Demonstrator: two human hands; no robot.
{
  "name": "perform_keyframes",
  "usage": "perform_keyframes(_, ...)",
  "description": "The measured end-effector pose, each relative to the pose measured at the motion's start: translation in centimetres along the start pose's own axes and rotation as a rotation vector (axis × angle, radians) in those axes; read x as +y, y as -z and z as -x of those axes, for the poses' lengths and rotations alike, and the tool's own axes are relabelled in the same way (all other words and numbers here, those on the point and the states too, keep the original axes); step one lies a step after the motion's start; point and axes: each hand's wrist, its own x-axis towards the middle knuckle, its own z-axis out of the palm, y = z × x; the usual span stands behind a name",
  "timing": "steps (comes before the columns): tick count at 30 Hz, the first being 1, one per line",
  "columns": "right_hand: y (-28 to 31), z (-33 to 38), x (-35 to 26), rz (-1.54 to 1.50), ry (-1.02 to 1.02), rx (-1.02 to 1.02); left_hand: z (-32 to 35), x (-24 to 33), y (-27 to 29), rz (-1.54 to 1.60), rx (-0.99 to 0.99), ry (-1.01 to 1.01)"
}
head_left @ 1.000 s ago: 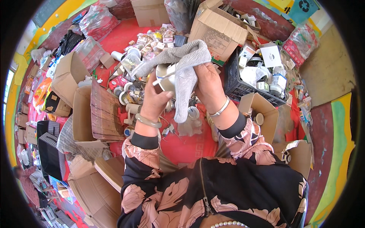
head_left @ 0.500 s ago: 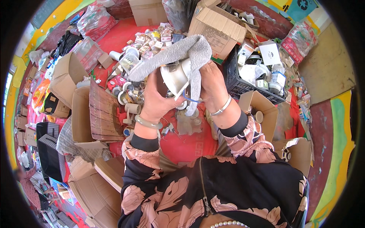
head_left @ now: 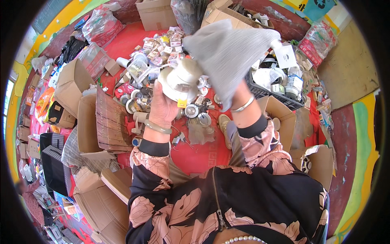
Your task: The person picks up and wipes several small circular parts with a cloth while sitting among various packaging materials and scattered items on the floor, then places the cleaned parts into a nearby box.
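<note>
My left hand (head_left: 161,105) is closed on a white round light fitting (head_left: 174,87) with a wide rim, a domed body and a small yellow label. A grey cloth (head_left: 235,53), blurred by motion, spreads out over my right hand (head_left: 241,94). The cloth hides those fingers, but it hangs from that hand, to the right of the fitting. Below the fitting, several round lamp parts (head_left: 191,110) lie on the red floor covering.
Small boxes (head_left: 162,46) and lamp parts are heaped ahead. A black crate (head_left: 280,95) filled with fittings stands at the right. Open cardboard boxes (head_left: 87,126) flank me on both sides. A person (head_left: 32,199) is at the far lower left.
The cloth has come away from the fitting, swinging up and right with my right hand. My left hand keeps the fitting, now turned with its rim toward the lower left.
</note>
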Motion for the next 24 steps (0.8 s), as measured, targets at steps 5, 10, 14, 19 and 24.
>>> perform_keyframes(5,-1.7,4.0,1.2,-0.020,0.020,0.039,2.2,-1.4,-2.2,-0.187,-0.089,0.059)
perform_keyframes(10,-0.9,5.4,-3.1,-0.376,-0.168,0.456,3.9,-3.0,-5.0,-0.393,-0.147,0.066)
perform_keyframes(14,4.3,8.0,-6.4,-0.347,-0.205,0.699,6.9,-3.6,-8.2,-0.148,-0.113,-0.062)
perform_keyframes(19,5.8,14.9,-8.6,-0.188,-0.415,0.591,9.5,-3.6,-10.2,-0.197,-0.137,-0.213)
perform_keyframes(24,2.5,17.8,-10.9,-0.448,-0.576,0.235,10.7,-5.5,-13.6,-0.296,-0.221,-0.270)
